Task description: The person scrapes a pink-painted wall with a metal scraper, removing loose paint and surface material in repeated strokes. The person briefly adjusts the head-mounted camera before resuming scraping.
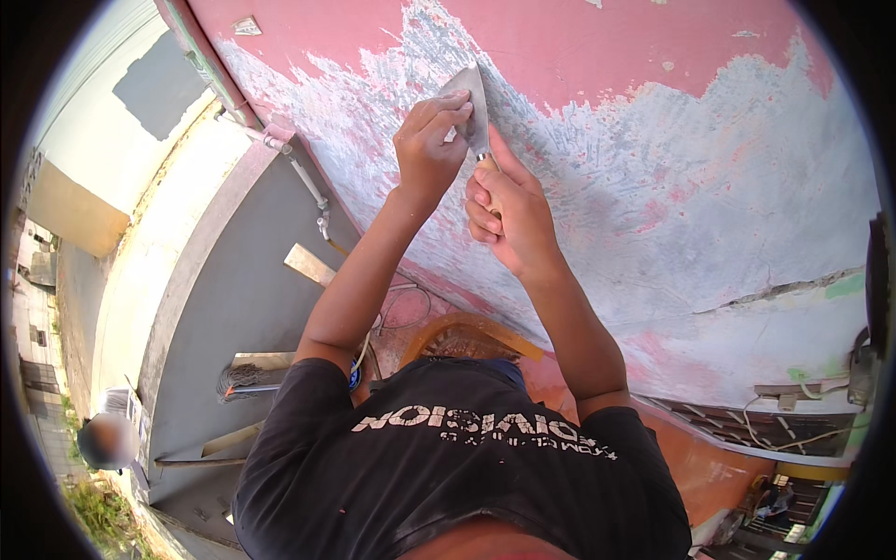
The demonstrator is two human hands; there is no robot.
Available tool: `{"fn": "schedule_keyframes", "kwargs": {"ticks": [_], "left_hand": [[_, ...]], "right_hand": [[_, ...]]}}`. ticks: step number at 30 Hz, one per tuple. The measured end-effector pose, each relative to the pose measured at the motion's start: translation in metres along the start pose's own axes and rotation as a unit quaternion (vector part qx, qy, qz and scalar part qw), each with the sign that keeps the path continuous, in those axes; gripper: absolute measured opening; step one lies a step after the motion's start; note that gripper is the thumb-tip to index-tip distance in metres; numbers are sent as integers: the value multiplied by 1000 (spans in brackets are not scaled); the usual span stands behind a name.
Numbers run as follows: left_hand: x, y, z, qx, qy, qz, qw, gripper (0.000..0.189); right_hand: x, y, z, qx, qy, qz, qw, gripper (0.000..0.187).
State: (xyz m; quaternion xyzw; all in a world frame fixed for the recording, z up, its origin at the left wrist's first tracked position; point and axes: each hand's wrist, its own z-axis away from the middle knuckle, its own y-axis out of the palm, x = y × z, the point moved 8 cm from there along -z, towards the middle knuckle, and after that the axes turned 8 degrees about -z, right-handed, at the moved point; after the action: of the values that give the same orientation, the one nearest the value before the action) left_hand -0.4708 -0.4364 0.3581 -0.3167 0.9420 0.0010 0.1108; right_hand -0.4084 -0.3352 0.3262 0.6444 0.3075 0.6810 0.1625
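Note:
My right hand (514,203) is wrapped around the wooden handle of a scraper (477,105), a putty knife with a wide metal blade. Its index finger stretches along the base of the blade. Pale dust marks my left hand (434,143), whose fingertips press on the blade's face and left side while the thumb bends in near them. The blade's wide edge points up the wall (630,189) and lies at or very close to its surface. Pink paint (602,49) covers the upper wall in a ragged border. Below it, the surface is scraped to patchy whitish grey with pink flecks.
A curved yellow-brown chair back (483,325) stands below my arms. Left are a grey low wall (231,280), a white pipe (304,178), a mop (241,381) and wood pieces. A person (108,441) is beyond the low wall. A crack (784,288) crosses the wall at right.

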Motion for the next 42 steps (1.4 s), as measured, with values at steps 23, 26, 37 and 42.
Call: {"fn": "schedule_keyframes", "kwargs": {"ticks": [23,26,37,42], "left_hand": [[8,0,-11,-53,-24,3,998,28],[26,-2,-14,-76,-60,9,995,27],[40,-15,-31,-87,-72,2,994,18],[55,-13,-15,-52,-62,-20,996,18]], "right_hand": [[15,5,-7,-19,-32,32,999,72],[14,26,-19,79,-73,8,994,73],[8,39,-41,68,-51,7,996,79],[-16,26,-47,-25,8,48,999,79]]}}
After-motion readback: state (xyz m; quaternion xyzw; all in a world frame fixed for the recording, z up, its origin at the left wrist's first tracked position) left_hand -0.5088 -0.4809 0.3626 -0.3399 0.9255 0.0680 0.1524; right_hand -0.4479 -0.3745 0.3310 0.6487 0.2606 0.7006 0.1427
